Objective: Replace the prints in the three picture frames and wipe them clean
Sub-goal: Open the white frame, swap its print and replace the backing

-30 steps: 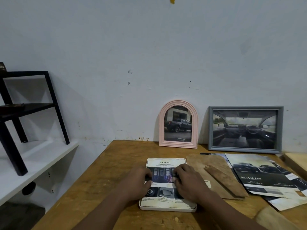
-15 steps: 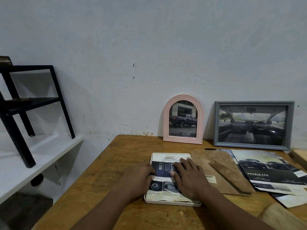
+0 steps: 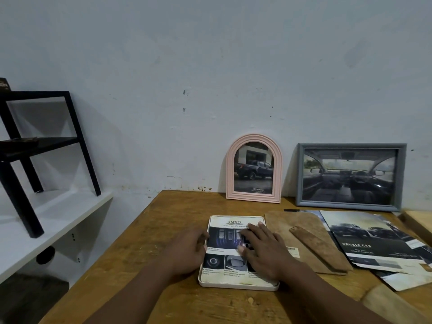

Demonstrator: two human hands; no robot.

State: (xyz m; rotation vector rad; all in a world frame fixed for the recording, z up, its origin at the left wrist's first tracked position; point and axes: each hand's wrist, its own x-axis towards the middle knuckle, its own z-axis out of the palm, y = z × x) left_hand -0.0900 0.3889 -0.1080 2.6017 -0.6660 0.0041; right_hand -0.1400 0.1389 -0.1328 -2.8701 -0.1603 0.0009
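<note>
Head view: the right grip (image 3: 264,251), released, is pressing the print (image 3: 233,224) flat in the white frame (image 3: 238,286) on the desk (image 3: 163,230). The left grip (image 3: 187,251) is touching its edge; I cannot tell its state. The pink frame (image 3: 253,198) and grey frame (image 3: 346,205) are standing filled, so closing and wiping are likely waiting.

The right hand (image 3: 264,251) covers the middle and right of the print (image 3: 219,239), whose captions (image 3: 210,272) are too small to read. The left hand (image 3: 187,251) hides its own fingertips at the left rim of the frame (image 3: 238,287). The brochures (image 3: 378,244) at the tabletop's right edge and the rack (image 3: 35,146) run out of view.
</note>
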